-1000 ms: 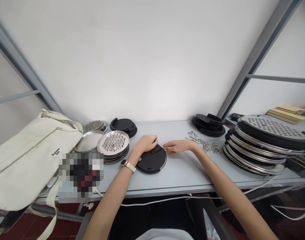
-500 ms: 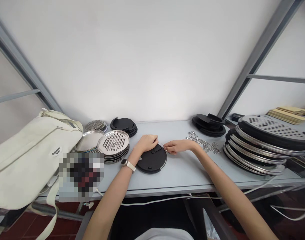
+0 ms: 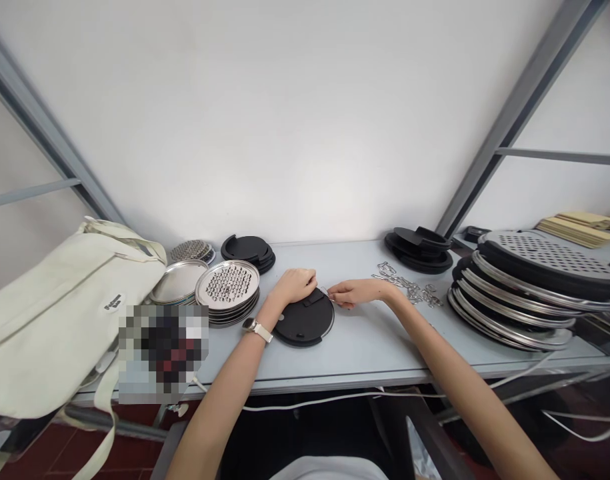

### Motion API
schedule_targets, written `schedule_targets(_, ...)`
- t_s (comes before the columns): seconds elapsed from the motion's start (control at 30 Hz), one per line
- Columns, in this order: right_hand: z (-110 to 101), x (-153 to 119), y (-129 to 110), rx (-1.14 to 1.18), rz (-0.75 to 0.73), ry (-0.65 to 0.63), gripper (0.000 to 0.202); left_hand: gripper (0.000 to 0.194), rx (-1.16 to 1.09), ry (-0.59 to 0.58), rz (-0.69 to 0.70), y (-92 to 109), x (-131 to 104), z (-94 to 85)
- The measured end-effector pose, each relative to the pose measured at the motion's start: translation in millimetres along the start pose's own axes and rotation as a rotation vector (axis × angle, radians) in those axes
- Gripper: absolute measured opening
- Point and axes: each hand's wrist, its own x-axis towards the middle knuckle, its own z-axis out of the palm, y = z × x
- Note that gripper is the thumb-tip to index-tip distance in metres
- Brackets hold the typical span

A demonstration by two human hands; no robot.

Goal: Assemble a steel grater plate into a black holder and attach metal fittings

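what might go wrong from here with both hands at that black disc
The thin wire piece at the right hand might slip away, being so slight. The black disc might turn or slide if the left hand on it lets up. The tall stack off to the right has uneven layers, so a bump could shift it.
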Motion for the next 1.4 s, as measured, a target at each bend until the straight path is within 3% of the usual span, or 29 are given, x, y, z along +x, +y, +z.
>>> schedule_targets(0.6, -1.6, -2.8, 1.5, 0.023, -0.03, -0.028, 0.019, 0.021, -0.003, 0.033, 0.021, -1.9, 0.4, 3.1)
schedule_targets(0.93, 0.1, -0.5, -5.9, 0.075, -0.016, 0.054, 0.016, 0.021, -0.019, 0.039, 0.031, -2.5, 0.3, 3.7)
schedule_targets(1.4, -0.5, -1.4, -0.9, 0.043, -0.048, 0.008, 0.017, 0.021, -0.034, 0.053, 0.03, -2.3, 0.7, 3.8)
